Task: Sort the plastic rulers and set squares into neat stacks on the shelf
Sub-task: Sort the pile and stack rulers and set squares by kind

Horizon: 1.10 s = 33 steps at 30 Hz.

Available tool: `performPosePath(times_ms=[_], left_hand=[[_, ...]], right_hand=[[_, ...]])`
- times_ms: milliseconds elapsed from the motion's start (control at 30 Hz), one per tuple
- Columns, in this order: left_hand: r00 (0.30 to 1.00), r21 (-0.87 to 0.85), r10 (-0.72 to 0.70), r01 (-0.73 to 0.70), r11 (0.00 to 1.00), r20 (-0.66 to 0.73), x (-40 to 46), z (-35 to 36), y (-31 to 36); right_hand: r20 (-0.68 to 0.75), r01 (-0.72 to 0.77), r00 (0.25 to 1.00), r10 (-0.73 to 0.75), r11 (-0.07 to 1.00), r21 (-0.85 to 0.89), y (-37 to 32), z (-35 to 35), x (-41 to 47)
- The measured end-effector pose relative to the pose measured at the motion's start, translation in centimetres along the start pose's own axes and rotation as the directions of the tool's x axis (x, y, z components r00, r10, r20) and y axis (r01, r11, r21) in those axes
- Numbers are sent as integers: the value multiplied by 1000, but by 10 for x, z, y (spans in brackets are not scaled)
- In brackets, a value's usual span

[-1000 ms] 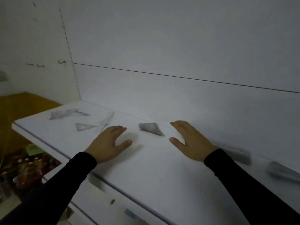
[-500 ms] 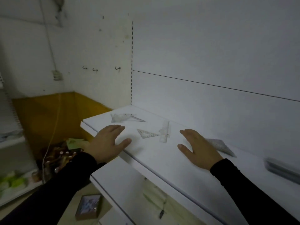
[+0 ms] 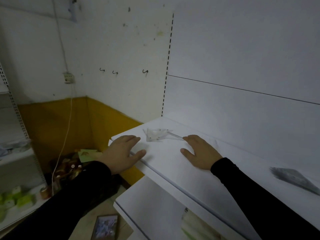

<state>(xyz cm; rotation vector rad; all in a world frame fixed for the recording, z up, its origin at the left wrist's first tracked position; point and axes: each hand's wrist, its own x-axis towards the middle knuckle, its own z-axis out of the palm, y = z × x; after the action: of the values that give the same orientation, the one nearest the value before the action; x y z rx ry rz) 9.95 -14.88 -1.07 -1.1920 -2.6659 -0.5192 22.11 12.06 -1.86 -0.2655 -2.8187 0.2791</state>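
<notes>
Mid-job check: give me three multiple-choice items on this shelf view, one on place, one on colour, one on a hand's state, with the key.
1. Where does the clear heap of rulers and set squares lie?
A. near the shelf's left end, between the two hands
B. on the lower shelf
C. on the floor

2. What colour are the sleeves?
A. white
B. black
C. yellow

3. How is the left hand?
A. gripping a ruler
B. curled into a fist
C. flat, fingers straight, on the shelf edge

Key: 1 A, the heap sits just beyond both hands' fingertips. 2 B, both forearms are covered in black. 3 C, its fingers lie spread and hold nothing; the right hand lies flat likewise.
</notes>
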Motion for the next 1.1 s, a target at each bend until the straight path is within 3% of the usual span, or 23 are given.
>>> performPosePath(times_ms=[267, 500, 700, 867, 1100], left_hand=[[976, 139, 143, -166, 976, 164, 102, 15, -31], [928, 54, 225, -251, 966, 297, 167, 46, -51], [885, -77, 344, -337, 938, 315, 212, 61, -72], [842, -88, 440, -435, 896, 314, 239, 64, -89], [761, -267, 573, -509, 818, 305, 254, 68, -99]], right_hand=[[75, -16, 997, 8, 995, 95, 6, 35, 110], [202, -66, 978, 50, 995, 75, -2, 56, 149], [108, -212, 971, 211, 977, -7, -9, 64, 167], [88, -345, 933, 348, 937, -48, -27, 68, 164], [-103, -491, 863, 494, 869, 52, -56, 70, 151]])
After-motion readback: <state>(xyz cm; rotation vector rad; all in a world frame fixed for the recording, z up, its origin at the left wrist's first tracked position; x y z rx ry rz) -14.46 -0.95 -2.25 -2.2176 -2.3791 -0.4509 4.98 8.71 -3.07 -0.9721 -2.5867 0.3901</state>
